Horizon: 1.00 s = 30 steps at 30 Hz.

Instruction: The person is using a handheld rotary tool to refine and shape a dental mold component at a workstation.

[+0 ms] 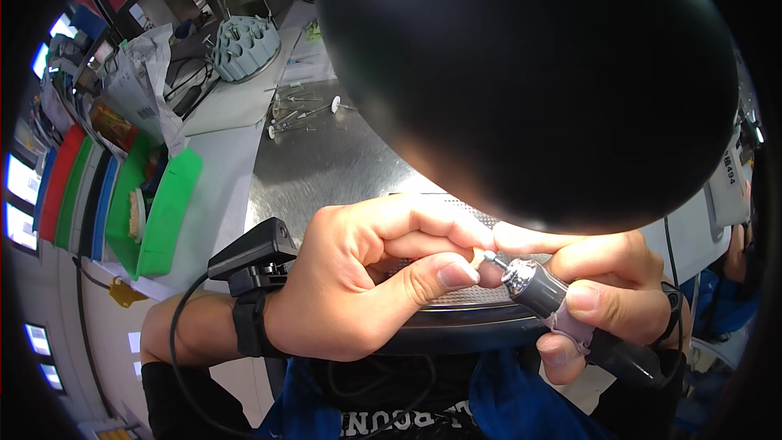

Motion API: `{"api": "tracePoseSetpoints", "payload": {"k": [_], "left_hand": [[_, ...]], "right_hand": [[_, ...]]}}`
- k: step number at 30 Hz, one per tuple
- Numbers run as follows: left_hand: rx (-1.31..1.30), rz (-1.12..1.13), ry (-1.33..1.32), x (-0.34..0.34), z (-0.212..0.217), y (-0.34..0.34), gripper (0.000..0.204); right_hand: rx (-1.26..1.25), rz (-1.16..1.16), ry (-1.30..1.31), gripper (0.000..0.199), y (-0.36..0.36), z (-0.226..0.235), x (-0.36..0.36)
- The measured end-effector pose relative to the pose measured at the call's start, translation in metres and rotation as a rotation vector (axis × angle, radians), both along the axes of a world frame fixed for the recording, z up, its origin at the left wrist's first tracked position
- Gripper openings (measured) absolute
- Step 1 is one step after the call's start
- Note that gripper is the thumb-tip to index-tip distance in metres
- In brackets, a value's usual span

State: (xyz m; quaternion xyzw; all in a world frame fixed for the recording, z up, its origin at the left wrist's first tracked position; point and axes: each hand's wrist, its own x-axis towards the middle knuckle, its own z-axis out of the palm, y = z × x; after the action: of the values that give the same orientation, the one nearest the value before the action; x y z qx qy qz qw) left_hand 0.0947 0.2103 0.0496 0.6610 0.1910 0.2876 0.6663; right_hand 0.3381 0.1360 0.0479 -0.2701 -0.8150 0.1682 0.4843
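Note:
My left hand [342, 277] is closed, thumb and fingertips pinching a small pale piece [478, 257] that looks like a dental crown; most of it is hidden by the fingers. Gripped in my right hand [623, 297] is a dark grey rotary handpiece [539, 287] with a shiny metal collar. Its small bur tip [491, 257] points left and sits at the pale piece; whether it touches cannot be told. The fingertips of both hands meet there, above a perforated metal grille [472, 297].
A big black lamp hood [538, 90] hangs just beyond my hands. Loose burs and discs [301, 114] lie on the metal worktop [301, 167]. Further back stands a grey-blue bur holder [244, 50]. At left, a green tray [179, 204] holds a dental model [137, 216].

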Motion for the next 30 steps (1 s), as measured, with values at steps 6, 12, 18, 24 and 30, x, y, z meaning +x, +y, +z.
{"api": "tracePoseSetpoints", "payload": {"k": [6,12,18,24,30], "left_hand": [[-0.062,-0.008,0.011,0.000,0.007,-0.001,0.019],[-0.094,-0.008,0.031,-0.001,0.005,-0.003,0.021],[-0.109,-0.026,-0.043,0.001,0.001,-0.004,0.022],[-0.106,-0.019,-0.039,0.001,-0.002,-0.001,0.023],[-0.026,-0.035,-0.087,0.002,-0.004,-0.003,0.025]], "right_hand": [[0.115,0.006,0.087,0.030,0.006,0.002,0.001],[0.108,0.022,-0.075,0.037,0.007,0.006,0.005],[0.172,-0.070,-0.094,0.043,0.000,0.002,0.007],[0.167,0.008,-0.073,0.042,0.008,-0.001,0.010],[0.306,0.000,0.139,0.030,0.008,-0.012,-0.002]]}}
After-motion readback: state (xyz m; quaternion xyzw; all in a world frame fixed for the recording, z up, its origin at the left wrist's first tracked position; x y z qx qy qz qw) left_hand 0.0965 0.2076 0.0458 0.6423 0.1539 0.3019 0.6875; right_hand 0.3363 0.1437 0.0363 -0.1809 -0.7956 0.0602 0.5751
